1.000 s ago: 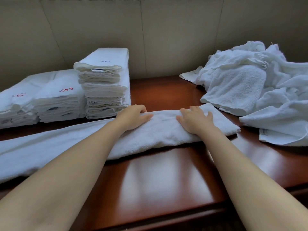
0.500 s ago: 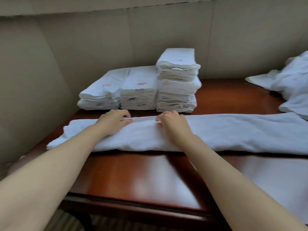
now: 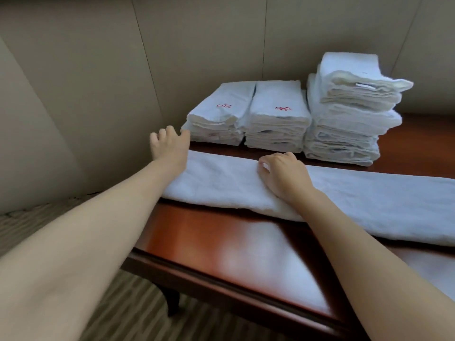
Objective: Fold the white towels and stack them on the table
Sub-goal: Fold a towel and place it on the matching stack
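Left hand (image 3: 170, 146) spread, right hand (image 3: 283, 173) curled

Hotel room; stacked monogrammed towels (image 3: 278, 112)

Long towel (image 3: 369, 200) cut off by the right edge of the frame; left end hidden under the left hand (image 3: 170, 147). Fingertips of the right hand (image 3: 283, 174) curled out of sight against the towel; grip not determinable. Red marks on the folded stacks (image 3: 278, 114) too small to read. Table (image 3: 221, 247) cropped at lower right.
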Motion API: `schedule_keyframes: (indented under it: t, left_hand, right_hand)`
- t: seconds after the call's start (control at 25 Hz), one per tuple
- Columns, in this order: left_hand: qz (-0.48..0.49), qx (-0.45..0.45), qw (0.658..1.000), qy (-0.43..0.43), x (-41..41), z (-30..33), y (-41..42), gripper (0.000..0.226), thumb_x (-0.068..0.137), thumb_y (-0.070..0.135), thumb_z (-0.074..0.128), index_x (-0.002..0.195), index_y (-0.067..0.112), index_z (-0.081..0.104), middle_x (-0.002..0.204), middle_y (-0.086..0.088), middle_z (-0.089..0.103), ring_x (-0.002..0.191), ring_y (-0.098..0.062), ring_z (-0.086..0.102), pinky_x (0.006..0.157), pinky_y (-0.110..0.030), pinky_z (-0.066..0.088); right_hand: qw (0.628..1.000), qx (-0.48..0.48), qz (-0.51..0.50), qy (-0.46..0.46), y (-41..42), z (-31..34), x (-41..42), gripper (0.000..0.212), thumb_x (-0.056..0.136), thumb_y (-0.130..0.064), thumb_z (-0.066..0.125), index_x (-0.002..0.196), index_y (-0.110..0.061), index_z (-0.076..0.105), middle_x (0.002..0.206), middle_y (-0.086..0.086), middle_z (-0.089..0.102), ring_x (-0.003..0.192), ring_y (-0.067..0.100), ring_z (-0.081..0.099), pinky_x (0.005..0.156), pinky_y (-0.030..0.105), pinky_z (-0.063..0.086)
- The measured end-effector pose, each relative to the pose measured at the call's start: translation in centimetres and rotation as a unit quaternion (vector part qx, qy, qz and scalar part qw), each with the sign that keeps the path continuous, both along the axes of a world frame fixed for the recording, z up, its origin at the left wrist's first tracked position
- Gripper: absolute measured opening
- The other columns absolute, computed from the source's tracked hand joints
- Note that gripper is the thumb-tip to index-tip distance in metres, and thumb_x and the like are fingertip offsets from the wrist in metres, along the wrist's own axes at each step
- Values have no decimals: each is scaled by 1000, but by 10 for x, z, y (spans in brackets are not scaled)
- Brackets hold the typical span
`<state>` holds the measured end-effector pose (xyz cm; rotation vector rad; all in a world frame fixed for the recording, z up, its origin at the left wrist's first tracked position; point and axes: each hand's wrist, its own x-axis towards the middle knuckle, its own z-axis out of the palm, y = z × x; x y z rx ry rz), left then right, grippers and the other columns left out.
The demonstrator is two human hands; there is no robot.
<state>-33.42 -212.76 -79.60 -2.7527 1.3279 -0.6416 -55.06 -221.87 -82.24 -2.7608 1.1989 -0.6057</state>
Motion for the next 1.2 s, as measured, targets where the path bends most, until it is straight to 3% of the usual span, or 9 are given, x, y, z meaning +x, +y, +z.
schedule_keyframes:
  t: [0.12,0.24,0.4,0.52,0.64,0.76,0.84,0.92,1.2]
  left_hand:
    - [-68,-79,994,24,-54,7,-12,49,85,2,51,131,12,38,127,-18,43,119,-35,40,97,-40,31]
    - [-185,-37,970,153,-133,-5,-15,38,98,24,37,135,15,38,139,-12,41,129,-30,37,100,-40,30]
    - [-199,71,954,215,-152,-27,1,58,98,53,22,149,27,22,158,-4,14,145,-20,14,115,-40,13]
    - [-146,151,947,245,-141,-15,0,60,97,55,20,151,30,13,161,0,3,147,-20,5,116,-42,8]
    - [-104,168,959,203,-175,5,-22,54,99,40,24,150,21,21,157,-11,14,143,-28,15,113,-44,15]
    - [-232,111,941,219,-257,2,-43,51,98,32,27,148,21,24,155,-10,20,141,-26,19,111,-44,20]
    - [-283,116,922,236,-294,-14,-49,53,98,40,25,150,27,19,159,-6,12,145,-24,12,115,-46,13]
    - [-270,133,927,225,-304,-23,-58,57,95,50,24,149,32,20,160,-4,9,146,-26,7,116,-48,8]
    - [-143,100,960,218,-345,-18,-77,60,92,55,27,145,26,26,149,-15,28,134,-40,24,108,-50,18]
  right_hand:
    - [995,66,50,-54,-5,-1,-3,25,93,-18,40,80,-7,58,89,7,61,94,32,54,75,39,44]
    - [996,64,-11,-62,-9,10,-27,28,94,-14,40,101,-8,66,112,8,65,109,30,54,89,40,46]
    - [982,87,-124,111,7,11,-91,47,95,-55,30,130,-29,48,142,2,41,135,22,32,107,53,19]
    - [979,119,-111,125,23,3,-132,55,92,-64,20,138,-37,32,152,-1,24,141,18,18,111,56,11]
    - [980,107,-128,103,22,9,-164,53,95,-59,18,142,-37,29,153,1,23,143,19,16,112,55,9]
    - [970,113,-188,106,10,8,-204,55,96,-57,18,147,-36,21,158,1,14,146,19,7,113,55,5]
    - [961,128,-215,116,4,2,-233,62,93,-64,19,147,-35,21,158,-1,13,146,19,7,114,54,6]
    - [953,140,-245,113,1,0,-262,71,88,-72,21,148,-35,21,159,-2,10,147,19,5,114,53,3]
    - [916,151,-360,97,-16,-1,-360,76,84,-77,17,149,-37,19,160,-2,4,147,19,1,113,57,0]
